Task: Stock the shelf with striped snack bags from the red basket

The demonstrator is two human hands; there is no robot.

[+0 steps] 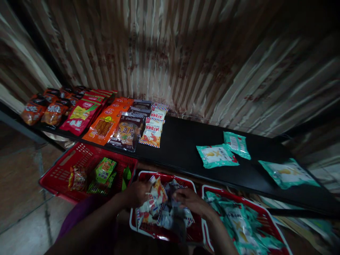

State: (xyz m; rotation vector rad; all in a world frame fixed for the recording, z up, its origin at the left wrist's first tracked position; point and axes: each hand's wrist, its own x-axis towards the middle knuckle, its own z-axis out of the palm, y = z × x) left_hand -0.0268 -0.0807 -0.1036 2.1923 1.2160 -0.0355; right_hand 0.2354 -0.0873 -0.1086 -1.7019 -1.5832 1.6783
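Below the front edge of the black shelf (180, 141), a white snack packet (158, 193) with orange print and a striped end is held by the left hand (137, 194), its fingers pinching the packet's side. The right hand (188, 199) is bent over the heap beside it; I can't tell whether its fingers grip anything. Around both is the middle basket (132, 220), red with a white rim, with similar packets lying loosely inside. Under the shelf's left part, a red basket (62, 173) carries green packets (105, 170) and a reddish-orange one; under its right part, another basket (249, 203) is piled with teal packets (240, 223), its near end cut off. Dimness and blur smear most lettering below the shelf.
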